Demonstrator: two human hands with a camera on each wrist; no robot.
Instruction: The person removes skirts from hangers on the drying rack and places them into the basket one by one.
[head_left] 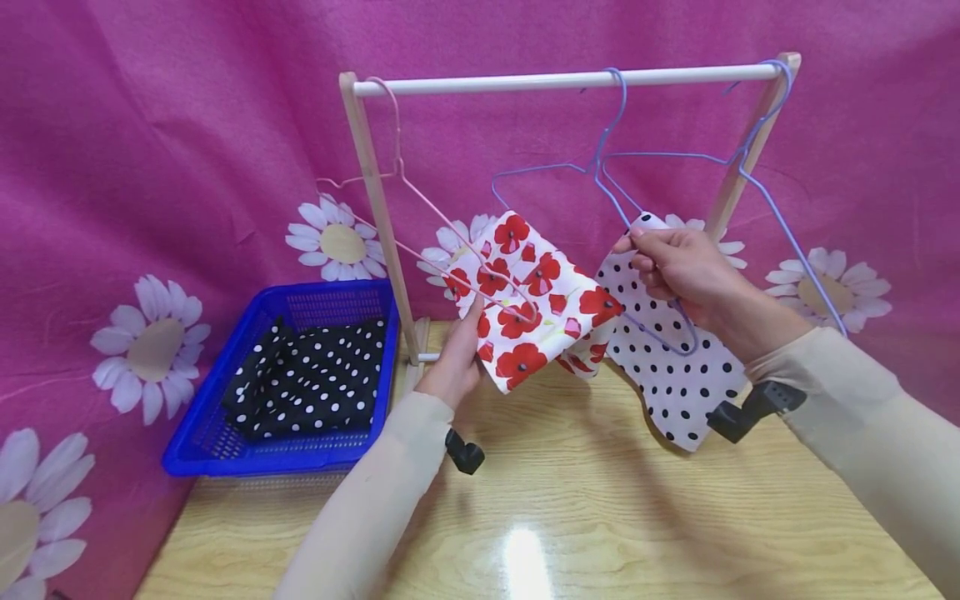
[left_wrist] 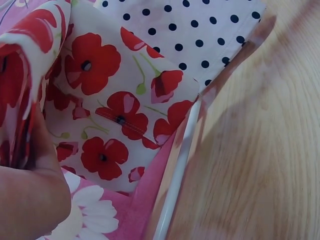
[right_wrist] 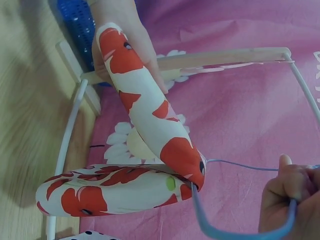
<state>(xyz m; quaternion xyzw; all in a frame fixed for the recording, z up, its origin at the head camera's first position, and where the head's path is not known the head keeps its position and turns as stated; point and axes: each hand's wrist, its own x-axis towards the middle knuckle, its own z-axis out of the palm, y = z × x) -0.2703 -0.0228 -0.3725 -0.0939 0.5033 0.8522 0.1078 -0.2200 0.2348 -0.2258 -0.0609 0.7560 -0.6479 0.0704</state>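
A white cloth with red poppies (head_left: pixel 536 283) hangs folded over the lower part of the middle blue hanger (head_left: pixel 602 150). My left hand (head_left: pixel 457 358) grips the cloth's left edge, thumb on the near face in the left wrist view. With curled fingers my right hand (head_left: pixel 686 267) holds the hanger's right side. In the right wrist view, the blue wire (right_wrist: pixel 240 234) comes out of the cloth's fold near that hand (right_wrist: pixel 290 195). Behind it, a white cloth with black dots (head_left: pixel 667 375) hangs on the right blue hanger (head_left: pixel 780 217).
The rack's white rail (head_left: pixel 487 82) carries the hangers, including a pink hanger (head_left: pixel 431 204) in front of the poppy cloth. Left of the rack, a blue basket (head_left: pixel 183 454) holds a black cloth with white dots (head_left: pixel 315 379). All stand on a wooden table (head_left: pixel 600 508).
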